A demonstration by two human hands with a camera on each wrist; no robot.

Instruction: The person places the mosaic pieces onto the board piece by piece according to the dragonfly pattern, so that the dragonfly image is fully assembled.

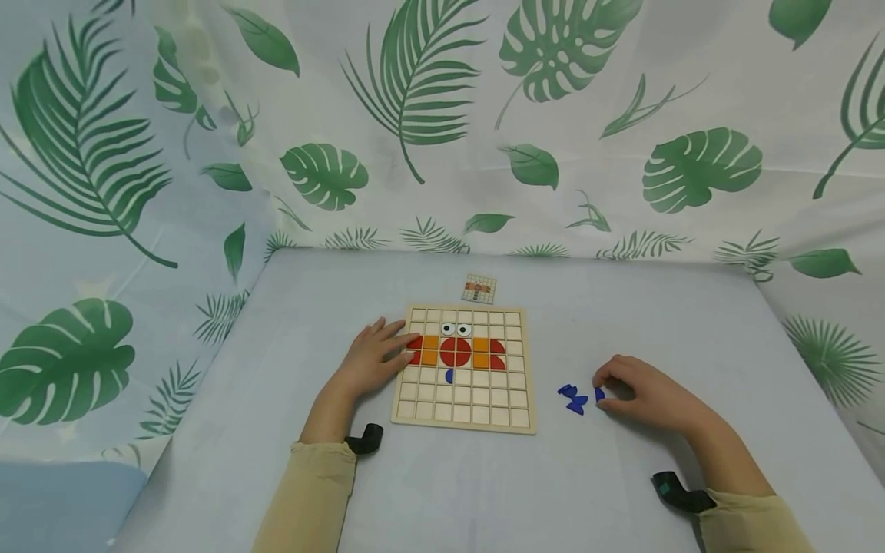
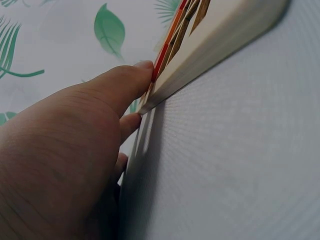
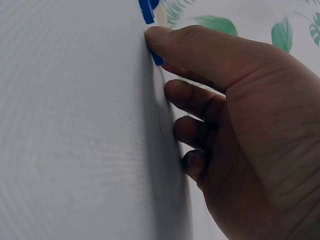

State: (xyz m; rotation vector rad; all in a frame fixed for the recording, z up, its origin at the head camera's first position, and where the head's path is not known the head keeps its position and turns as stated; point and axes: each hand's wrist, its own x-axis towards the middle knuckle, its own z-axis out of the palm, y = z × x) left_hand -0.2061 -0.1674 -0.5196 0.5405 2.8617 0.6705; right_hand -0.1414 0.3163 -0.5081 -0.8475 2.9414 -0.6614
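A wooden grid board (image 1: 463, 415) lies on the table with red, orange and eye-marked pieces in its cells, plus a blue piece (image 1: 449, 375) below the red circle (image 1: 455, 352). My left hand (image 1: 373, 357) rests at the board's left edge, fingertips over the red pieces there. The left wrist view shows its thumb touching the board's edge (image 2: 180, 75) near a red piece. To the right of the board, my right hand (image 1: 646, 392) pinches a small blue piece (image 1: 599, 395) between thumb and finger at the table surface. The right wrist view shows this blue piece (image 3: 157, 58) partly hidden by the thumb.
Several loose blue pieces (image 1: 574, 399) lie between the board and my right hand. Beyond the board's far edge is a small pattern card (image 1: 479, 289). Leaf-printed cloth (image 1: 442, 192) hangs at the back and sides of the pale table (image 1: 484, 491).
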